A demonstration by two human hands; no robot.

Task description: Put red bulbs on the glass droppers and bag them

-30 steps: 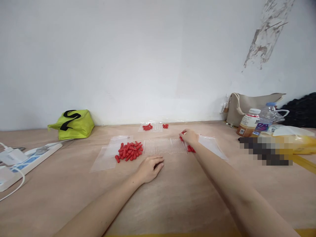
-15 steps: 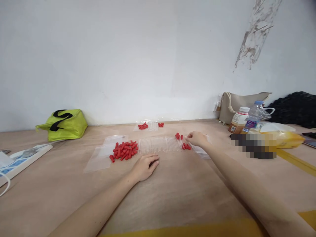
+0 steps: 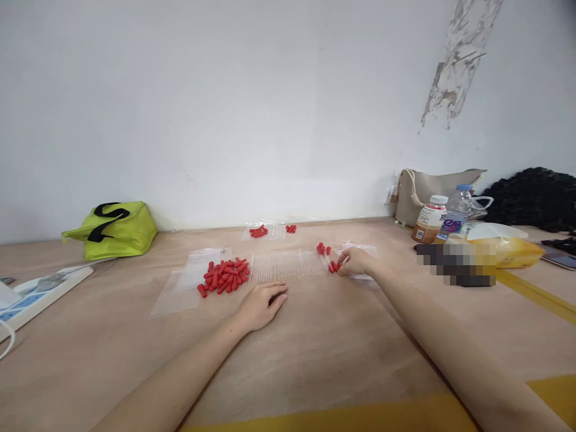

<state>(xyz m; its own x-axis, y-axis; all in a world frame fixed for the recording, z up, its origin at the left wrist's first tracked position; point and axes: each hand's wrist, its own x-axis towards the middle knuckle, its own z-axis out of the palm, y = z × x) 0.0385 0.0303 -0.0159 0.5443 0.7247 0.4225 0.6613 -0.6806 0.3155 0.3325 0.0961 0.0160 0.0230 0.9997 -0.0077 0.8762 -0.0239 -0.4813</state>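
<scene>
A row of thin clear glass dropper tubes (image 3: 288,264) lies side by side on the brown table covering. My right hand (image 3: 359,261) is at the row's right end, its thumb and fingertips pinched at the small red rubber bulbs (image 3: 333,266) there; its grip is partly hidden. Just beyond, more red bulbs (image 3: 321,248) sit on the tube ends. My left hand (image 3: 263,305) rests on the table in front of the row, fingers stretched and thumb apart, holding nothing. To its upper left is a heap of loose red rubber bulbs (image 3: 225,276).
Clear plastic bags (image 3: 180,288) lie under and beside the heap. Another bag (image 3: 275,233) with tubes and red bulbs is near the wall. A green bag (image 3: 121,231) and power strip (image 3: 49,291) stand left; bottles (image 3: 431,221), a beige bag (image 3: 407,201) and yellow packet (image 3: 517,253) right.
My right hand has moved down and nearer to me, from beside the tube ends to the lower cluster of red bulbs. My left hand stays in place. The view has shifted slightly.
</scene>
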